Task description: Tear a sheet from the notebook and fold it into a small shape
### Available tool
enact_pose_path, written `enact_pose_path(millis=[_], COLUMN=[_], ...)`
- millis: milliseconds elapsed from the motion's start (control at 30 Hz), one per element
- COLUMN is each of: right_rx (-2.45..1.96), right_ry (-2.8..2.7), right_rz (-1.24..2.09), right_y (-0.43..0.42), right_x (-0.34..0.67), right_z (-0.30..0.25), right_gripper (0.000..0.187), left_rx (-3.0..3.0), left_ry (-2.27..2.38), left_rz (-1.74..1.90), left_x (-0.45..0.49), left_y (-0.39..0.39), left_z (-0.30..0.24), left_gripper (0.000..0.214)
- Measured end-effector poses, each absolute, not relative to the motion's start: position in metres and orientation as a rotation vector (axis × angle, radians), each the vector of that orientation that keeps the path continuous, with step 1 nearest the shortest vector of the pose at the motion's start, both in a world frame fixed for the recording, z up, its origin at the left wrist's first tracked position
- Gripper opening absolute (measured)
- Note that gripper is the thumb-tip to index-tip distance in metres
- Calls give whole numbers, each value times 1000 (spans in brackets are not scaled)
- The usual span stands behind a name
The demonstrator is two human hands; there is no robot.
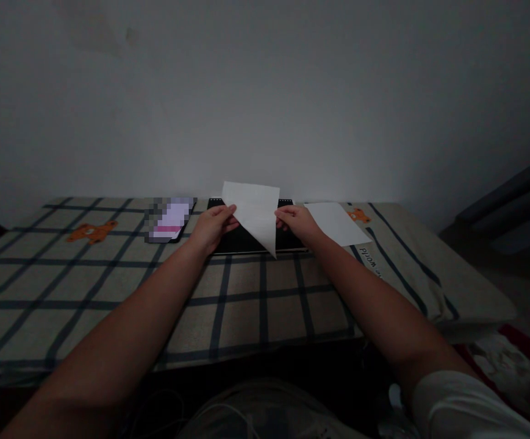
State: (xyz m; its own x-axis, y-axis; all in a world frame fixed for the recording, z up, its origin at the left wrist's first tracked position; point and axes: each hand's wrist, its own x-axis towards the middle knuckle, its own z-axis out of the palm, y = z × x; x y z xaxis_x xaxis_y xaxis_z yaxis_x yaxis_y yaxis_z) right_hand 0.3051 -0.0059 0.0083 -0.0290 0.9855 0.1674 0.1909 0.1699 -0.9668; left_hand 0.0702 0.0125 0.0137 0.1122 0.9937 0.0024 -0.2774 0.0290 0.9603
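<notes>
A white sheet of paper folded into a triangle [256, 216] is held up between both hands, its point hanging down. My left hand [213, 225] pinches its left edge. My right hand [296, 222] pinches its right edge. Both hands hover over a black notebook with a spiral top [241, 242] that lies flat on the table. A second white sheet [335, 222] lies flat just right of my right hand.
The table is covered by a checked cloth with orange bear prints [109, 280]. A phone with a lit screen [169, 219] lies left of the notebook. A pale wall [265, 91] rises behind the table. Crumpled cloth [512, 366] lies on the floor at the right.
</notes>
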Motion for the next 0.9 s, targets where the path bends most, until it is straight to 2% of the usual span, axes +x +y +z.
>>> enact_pose_path(millis=[167,567,900], right_rx=[-1206,-1244,-1254], right_ry=[-1442,-1440,-1458], right_rz=[983,967,969], right_y=[-5,-5,-7], right_x=[307,307,305], right_z=[8,8,10], right_gripper=[10,7,9], left_rx=[1014,1002,954], left_ry=[959,930,948], left_rz=[1224,1287,1299], left_x=[70,68,66], left_y=[14,11,15], left_z=[13,18,16], left_gripper=[16,22,15])
